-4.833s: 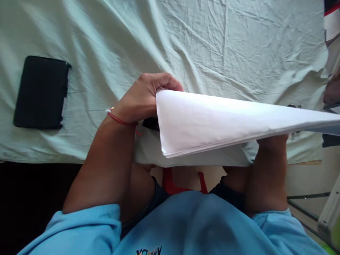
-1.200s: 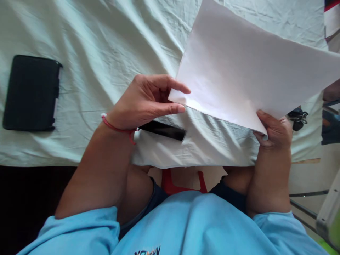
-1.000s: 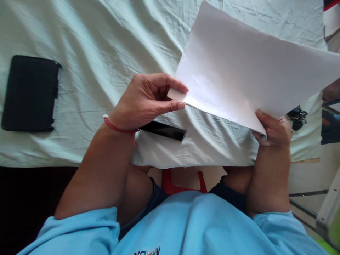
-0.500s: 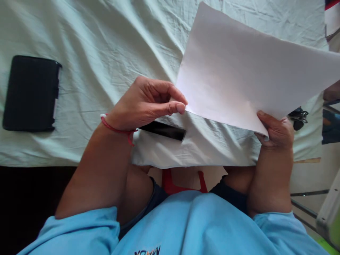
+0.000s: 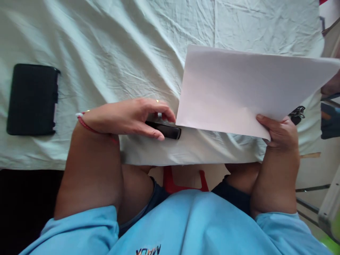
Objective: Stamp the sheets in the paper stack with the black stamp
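My right hand pinches the near right corner of white paper, thumb on top and fingers underneath. The paper spreads up and to the left, its far right part lifted; whether it is one sheet or more I cannot tell. My left hand hovers over a glossy black oblong object, thumb and fingers apart on either side of it. Part of that object is hidden beneath the hand, and I cannot tell whether they touch. The paper's near left corner lies just beyond my left fingertips.
A pale green cloth with folds covers the table. At the left rests a flat black case. Keys lie partly behind my right hand. Below the table edge shows a red stool; metal bars stand at the right.
My left hand has let go of the paper's near left corner, moved left and opened over the black object. The paper has tipped lower toward me, still held by my right hand.
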`<act>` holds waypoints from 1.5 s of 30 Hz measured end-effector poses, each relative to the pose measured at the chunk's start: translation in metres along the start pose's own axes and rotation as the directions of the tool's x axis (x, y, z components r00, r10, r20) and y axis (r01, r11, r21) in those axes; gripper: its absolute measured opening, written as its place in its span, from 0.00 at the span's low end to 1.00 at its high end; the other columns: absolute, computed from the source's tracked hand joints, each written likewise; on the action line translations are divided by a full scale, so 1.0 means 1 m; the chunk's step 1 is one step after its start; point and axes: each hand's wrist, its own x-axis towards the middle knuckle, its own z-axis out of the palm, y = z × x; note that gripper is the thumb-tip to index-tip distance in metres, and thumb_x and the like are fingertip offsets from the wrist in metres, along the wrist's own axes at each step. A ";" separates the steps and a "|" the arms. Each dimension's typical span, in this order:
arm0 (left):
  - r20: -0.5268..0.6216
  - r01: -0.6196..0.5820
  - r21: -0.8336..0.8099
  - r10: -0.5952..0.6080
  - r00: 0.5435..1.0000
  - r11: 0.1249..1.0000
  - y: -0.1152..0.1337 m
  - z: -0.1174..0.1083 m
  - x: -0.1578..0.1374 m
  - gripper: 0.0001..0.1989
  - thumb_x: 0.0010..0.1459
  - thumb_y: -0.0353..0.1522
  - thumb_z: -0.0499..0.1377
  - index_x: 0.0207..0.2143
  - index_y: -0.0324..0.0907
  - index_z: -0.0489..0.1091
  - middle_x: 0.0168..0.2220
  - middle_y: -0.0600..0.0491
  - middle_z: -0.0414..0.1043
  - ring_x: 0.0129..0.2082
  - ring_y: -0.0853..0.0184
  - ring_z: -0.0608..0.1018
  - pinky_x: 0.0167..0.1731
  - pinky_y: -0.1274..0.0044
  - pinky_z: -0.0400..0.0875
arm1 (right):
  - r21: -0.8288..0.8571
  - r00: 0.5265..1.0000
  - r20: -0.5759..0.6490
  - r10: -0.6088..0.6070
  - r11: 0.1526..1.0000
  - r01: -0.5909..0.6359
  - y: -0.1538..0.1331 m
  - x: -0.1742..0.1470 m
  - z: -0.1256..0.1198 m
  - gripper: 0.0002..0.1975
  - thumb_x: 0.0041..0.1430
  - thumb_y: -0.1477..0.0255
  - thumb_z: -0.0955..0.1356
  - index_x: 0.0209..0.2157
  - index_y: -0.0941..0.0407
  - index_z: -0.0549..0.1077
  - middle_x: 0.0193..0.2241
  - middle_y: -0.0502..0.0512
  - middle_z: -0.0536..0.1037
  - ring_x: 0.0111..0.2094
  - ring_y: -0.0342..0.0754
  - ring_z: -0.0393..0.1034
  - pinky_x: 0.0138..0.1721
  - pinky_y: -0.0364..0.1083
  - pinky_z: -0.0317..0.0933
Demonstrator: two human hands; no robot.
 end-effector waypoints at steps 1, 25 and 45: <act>0.048 -0.006 0.016 0.005 0.999 1.000 -0.001 -0.001 0.000 0.15 0.55 0.41 0.79 0.44 0.50 0.89 0.41 0.54 0.87 0.41 0.59 0.84 0.41 0.77 0.75 | 0.002 1.000 0.020 -0.001 1.000 0.001 0.000 -0.001 0.001 0.28 0.27 0.71 0.90 0.35 0.58 0.86 0.40 0.59 0.90 0.36 0.52 0.84 0.36 0.47 0.84; -0.109 -0.007 0.030 0.010 0.994 1.000 -0.012 -0.003 0.003 0.16 0.60 0.47 0.76 0.44 0.49 0.88 0.38 0.54 0.86 0.37 0.62 0.79 0.38 0.72 0.72 | 0.016 0.996 -0.002 -0.086 0.996 0.086 0.001 0.000 0.003 0.27 0.28 0.71 0.90 0.36 0.56 0.87 0.40 0.57 0.90 0.39 0.54 0.85 0.44 0.53 0.87; -0.079 0.065 0.066 -0.060 0.995 0.996 -0.004 -0.005 0.003 0.19 0.58 0.45 0.72 0.46 0.43 0.88 0.39 0.52 0.85 0.38 0.63 0.79 0.40 0.72 0.71 | -0.025 0.996 0.056 -0.068 0.997 0.070 0.002 0.006 -0.003 0.28 0.26 0.70 0.90 0.35 0.56 0.89 0.39 0.57 0.91 0.37 0.52 0.85 0.39 0.49 0.86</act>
